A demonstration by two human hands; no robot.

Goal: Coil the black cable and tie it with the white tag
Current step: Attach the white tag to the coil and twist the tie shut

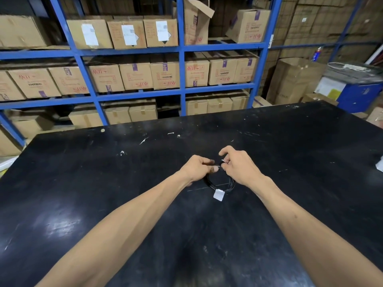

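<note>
The black cable (209, 184) is wound into a small coil and hangs between my two hands just above the black table (103, 183). My left hand (198, 167) pinches the top of the coil. My right hand (238, 165) pinches a thin white tie (223, 161) at the same spot, thumb and forefinger closed on it. A white paper tag (219, 194) dangles from the bottom of the coil. The upper part of the coil is hidden by my fingers.
Blue metal shelving (182, 79) stacked with cardboard boxes stands behind the table. A blue machine (360, 96) and more boxes are at the far right. Small white scraps (122, 152) lie on the tabletop. A white object (380, 164) sits at the right edge.
</note>
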